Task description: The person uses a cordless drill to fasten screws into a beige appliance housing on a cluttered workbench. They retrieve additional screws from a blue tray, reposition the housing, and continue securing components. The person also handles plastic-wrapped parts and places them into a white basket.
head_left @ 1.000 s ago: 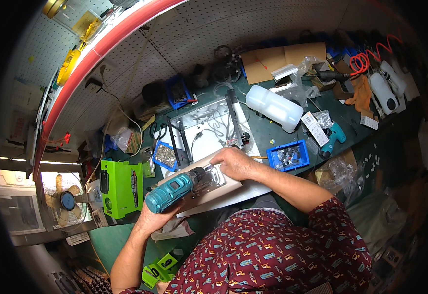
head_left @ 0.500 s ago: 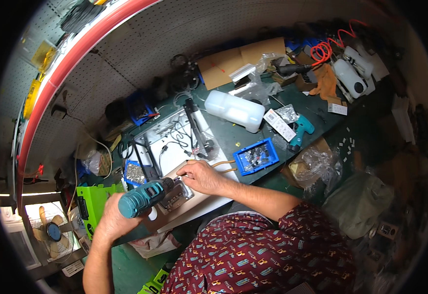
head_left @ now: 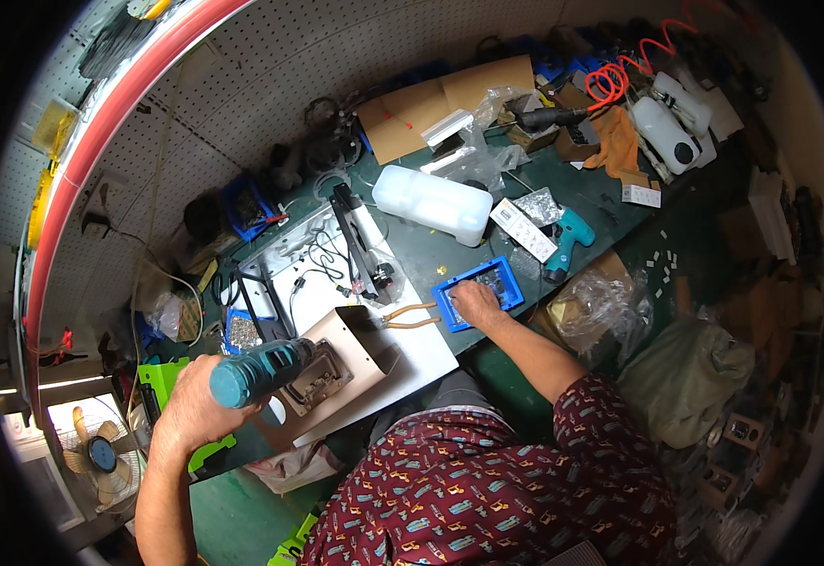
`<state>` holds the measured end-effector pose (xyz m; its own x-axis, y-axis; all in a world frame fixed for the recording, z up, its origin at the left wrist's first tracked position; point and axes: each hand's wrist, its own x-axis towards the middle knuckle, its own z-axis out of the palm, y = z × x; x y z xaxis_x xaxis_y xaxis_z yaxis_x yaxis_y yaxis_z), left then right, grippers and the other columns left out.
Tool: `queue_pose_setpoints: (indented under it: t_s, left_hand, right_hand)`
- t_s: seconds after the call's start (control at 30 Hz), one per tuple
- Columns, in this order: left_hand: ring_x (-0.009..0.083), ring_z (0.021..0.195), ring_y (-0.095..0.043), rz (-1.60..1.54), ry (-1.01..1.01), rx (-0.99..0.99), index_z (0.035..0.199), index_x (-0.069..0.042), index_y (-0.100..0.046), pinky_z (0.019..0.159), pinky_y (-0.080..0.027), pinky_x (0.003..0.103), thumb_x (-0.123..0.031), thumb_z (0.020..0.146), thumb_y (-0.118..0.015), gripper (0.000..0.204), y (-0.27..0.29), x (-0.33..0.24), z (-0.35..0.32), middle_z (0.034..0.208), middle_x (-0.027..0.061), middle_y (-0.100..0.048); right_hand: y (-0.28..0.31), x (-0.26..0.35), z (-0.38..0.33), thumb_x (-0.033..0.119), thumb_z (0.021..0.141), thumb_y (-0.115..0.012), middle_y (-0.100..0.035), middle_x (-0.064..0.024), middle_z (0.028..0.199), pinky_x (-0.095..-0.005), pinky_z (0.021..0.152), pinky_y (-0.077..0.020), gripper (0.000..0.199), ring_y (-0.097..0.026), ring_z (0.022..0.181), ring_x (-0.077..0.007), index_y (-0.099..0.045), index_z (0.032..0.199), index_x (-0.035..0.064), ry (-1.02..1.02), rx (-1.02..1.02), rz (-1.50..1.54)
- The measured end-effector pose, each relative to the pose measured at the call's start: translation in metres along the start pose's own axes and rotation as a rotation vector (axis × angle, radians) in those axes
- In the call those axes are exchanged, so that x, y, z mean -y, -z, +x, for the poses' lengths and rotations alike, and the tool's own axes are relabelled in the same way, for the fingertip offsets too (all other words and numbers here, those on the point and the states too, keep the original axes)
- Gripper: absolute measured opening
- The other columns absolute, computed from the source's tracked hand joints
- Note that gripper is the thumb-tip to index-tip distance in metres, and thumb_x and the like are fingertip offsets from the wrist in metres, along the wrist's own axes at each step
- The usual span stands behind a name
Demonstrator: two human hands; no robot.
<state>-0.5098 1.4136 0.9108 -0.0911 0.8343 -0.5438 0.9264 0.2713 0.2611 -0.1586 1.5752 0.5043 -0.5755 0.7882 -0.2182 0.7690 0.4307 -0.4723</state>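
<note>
My left hand (head_left: 200, 401) is wrapped round a teal cordless drill (head_left: 254, 373). The drill's chuck points right, over a metal plate with a raised centre (head_left: 322, 382) on a beige bent-metal housing (head_left: 360, 354). Down in a blue bin (head_left: 513, 288) of small metal hardware is my right hand (head_left: 476, 304). Its fingers are curled, and their tips are hidden among the pieces. Tan-handled pliers (head_left: 414, 314) lie between the housing and the bin.
Beyond the bin lie a white plastic jug (head_left: 433, 204), a white box (head_left: 523, 229) and a second teal drill (head_left: 570, 243). Black cables (head_left: 325, 259) and dark bars (head_left: 355, 236) rest on a white panel. A green bag (head_left: 690, 382) stands at the right.
My right hand has left the plate and moved right into the blue bin. The left hand with the drill has shifted slightly left. The whole view has also shifted a little.
</note>
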Motion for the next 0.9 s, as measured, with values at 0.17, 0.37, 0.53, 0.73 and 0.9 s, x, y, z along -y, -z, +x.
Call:
queue_pose_setpoints:
  t_s: [0.17, 0.37, 0.53, 0.73, 0.9]
  left_hand:
    - [0.0288, 0.07, -0.071, -0.038, 0.015, 0.0, 0.087, -0.004, -0.075, 0.069, -0.057, 0.038, -0.02, 0.073, -0.085, 0.024, -0.002, -0.002, -0.002, 0.077, 0.0149, -0.072]
    - [0.0367, 0.083, -0.072, -0.068, 0.093, 0.013, 0.085, -0.004, -0.072, 0.079, -0.058, 0.045, -0.024, 0.071, -0.085, 0.027, 0.0, -0.007, -0.004, 0.083, 0.0174, -0.073]
    - [0.0366, 0.083, -0.072, -0.06, 0.051, -0.02, 0.086, -0.004, -0.073, 0.08, -0.058, 0.044, -0.023, 0.071, -0.085, 0.027, -0.007, 0.002, -0.006, 0.082, 0.0169, -0.073]
    - [0.031, 0.074, -0.071, -0.067, 0.028, -0.036, 0.088, -0.004, -0.074, 0.073, -0.057, 0.04, -0.021, 0.073, -0.085, 0.025, -0.008, 0.002, -0.006, 0.079, 0.0156, -0.073]
    - [0.0282, 0.07, -0.071, -0.053, 0.021, -0.023, 0.089, -0.003, -0.074, 0.071, -0.057, 0.037, -0.02, 0.074, -0.084, 0.025, -0.006, 0.001, -0.005, 0.078, 0.015, -0.072]
  right_hand:
    - [-0.011, 0.005, 0.016, 0.007, 0.087, -0.06, -0.073, -0.023, 0.091, -0.0511, 0.08, -0.0581, 0.015, -0.072, 0.088, -0.0407, -0.074, 0.085, 0.0025, -0.049, 0.122, -0.132]
    - [-0.009, 0.004, 0.019, 0.008, 0.087, -0.06, -0.073, -0.024, 0.09, -0.0513, 0.08, -0.0586, 0.016, -0.072, 0.087, -0.0413, -0.073, 0.082, 0.0004, -0.054, 0.107, -0.119]
    - [0.003, -0.018, 0.01, 0.011, 0.083, -0.067, -0.074, -0.0209, 0.09, -0.0497, 0.083, -0.0581, 0.01, -0.072, 0.089, -0.0399, -0.075, 0.083, 0.0046, 0.015, 0.109, -0.048]
    - [0.022, -0.018, 0.02, 0.011, 0.081, -0.07, -0.074, -0.0183, 0.093, -0.049, 0.083, -0.057, 0.011, -0.071, 0.092, -0.0393, -0.077, 0.09, 0.0093, 0.204, 0.434, -0.102]
    - [0.02, -0.017, 0.028, 0.012, 0.085, -0.068, -0.073, -0.0191, 0.095, -0.0499, 0.081, -0.0565, 0.009, -0.071, 0.092, -0.0396, -0.075, 0.089, 0.0088, 0.314, 0.437, -0.205]
